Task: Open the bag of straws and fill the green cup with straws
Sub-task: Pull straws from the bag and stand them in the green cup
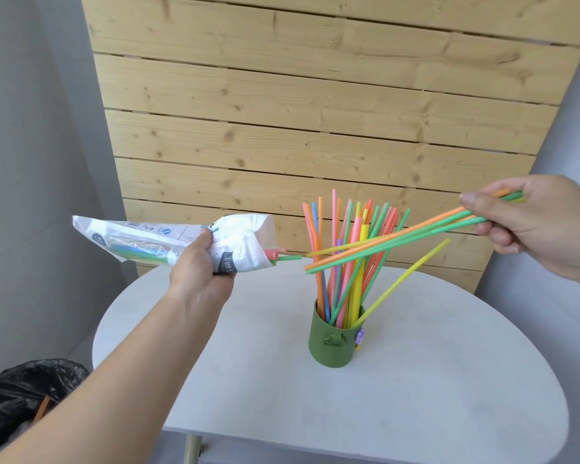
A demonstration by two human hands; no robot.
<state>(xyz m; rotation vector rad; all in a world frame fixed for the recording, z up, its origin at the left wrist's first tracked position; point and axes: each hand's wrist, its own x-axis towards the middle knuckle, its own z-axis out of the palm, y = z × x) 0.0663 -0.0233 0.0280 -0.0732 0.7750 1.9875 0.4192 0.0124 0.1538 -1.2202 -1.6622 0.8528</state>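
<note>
My left hand (203,262) grips a white printed bag of straws (154,237) held level above the table's left side, its open mouth facing right. A pink and a green straw tip (282,255) poke out of the mouth. My right hand (529,226) pinches a small bundle of green, orange and yellow straws (389,241), held slanted in the air, with their free ends just clear of the bag's mouth. The green cup (332,343) stands upright on the table below, packed with several coloured straws (352,262). One yellow straw (409,272) leans out to the right.
The round white table (282,380) stands against a slatted wooden panel (315,112). A black bin bag (17,396) with an orange straw in it sits on the floor at the lower left. Grey walls flank both sides.
</note>
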